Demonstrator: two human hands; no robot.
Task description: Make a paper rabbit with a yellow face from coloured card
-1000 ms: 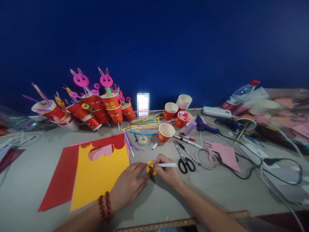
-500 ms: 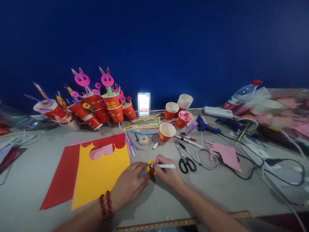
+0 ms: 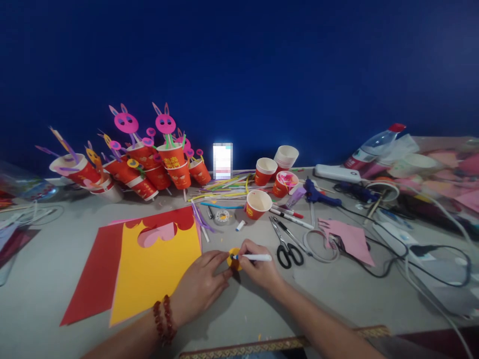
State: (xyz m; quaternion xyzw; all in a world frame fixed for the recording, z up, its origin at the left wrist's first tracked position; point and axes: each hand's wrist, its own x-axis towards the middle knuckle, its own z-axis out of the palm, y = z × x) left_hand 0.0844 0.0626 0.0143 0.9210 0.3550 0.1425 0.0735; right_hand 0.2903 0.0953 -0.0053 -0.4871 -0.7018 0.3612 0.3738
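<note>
A small round yellow paper piece (image 3: 235, 266) lies on the table, with a dark mark on it. The thumb and forefinger of my left hand (image 3: 200, 279) pinch its left edge and hold it down. A beaded bracelet circles that wrist. My right hand (image 3: 262, 267) is closed around a white marker (image 3: 258, 258), whose blue tip end meets the yellow piece. Its loose cap (image 3: 240, 226) lies farther back. Left of my hands are a yellow paper sheet (image 3: 157, 274) with cut-out edges and a red sheet (image 3: 90, 274) partly under it.
Scissors (image 3: 286, 249) and pens lie right of my hands. Behind stand a paper cup (image 3: 259, 205) and a tape roll (image 3: 223, 216). Red cups with paper rabbit faces (image 3: 164, 123) fill the back left. A glue gun (image 3: 318, 193), cables and pink paper (image 3: 354, 242) occupy the right.
Almost nothing differs. The view has shifted very slightly; both hands, the marker and the yellow piece keep their places.
</note>
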